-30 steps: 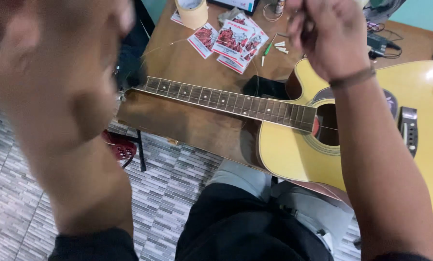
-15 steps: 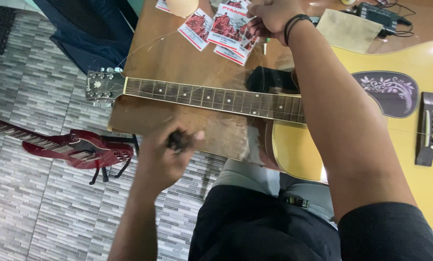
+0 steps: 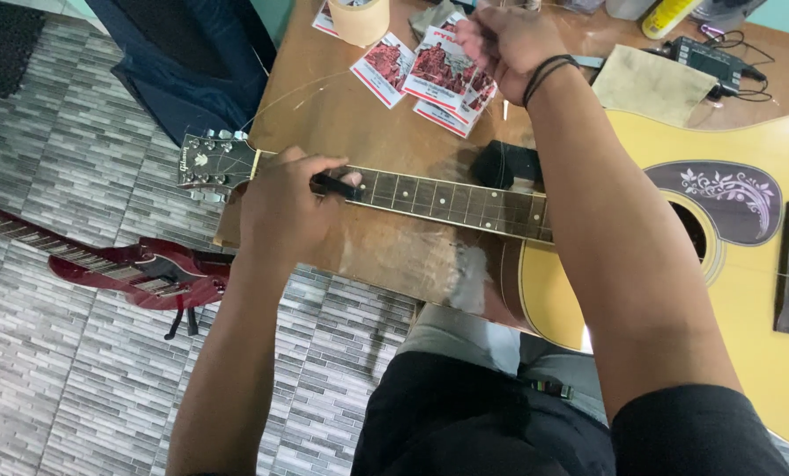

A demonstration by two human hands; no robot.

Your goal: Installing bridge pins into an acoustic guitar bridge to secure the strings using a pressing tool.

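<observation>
A yellow acoustic guitar (image 3: 747, 291) lies across a wooden table (image 3: 385, 132), its neck (image 3: 447, 198) pointing left to the headstock (image 3: 214, 163). My left hand (image 3: 284, 207) rests on the neck near the nut, shut on a small black tool (image 3: 334, 186). My right hand (image 3: 504, 40) is raised over the table's far side, fingers pinched on a thin guitar string (image 3: 297, 92) that curves back toward the headstock. A black neck rest (image 3: 504, 163) sits under the neck.
Red and white string packets (image 3: 429, 70) and a tape roll (image 3: 359, 18) lie at the table's back. A cloth (image 3: 654, 84) and a small device with cables (image 3: 707, 57) sit to the right. A red electric guitar (image 3: 139, 269) lies on the tiled floor.
My left hand moved up from below the table edge onto the guitar neck near the headstock, still holding the black tool. The view shifted right; my right hand stays raised over the packets.
</observation>
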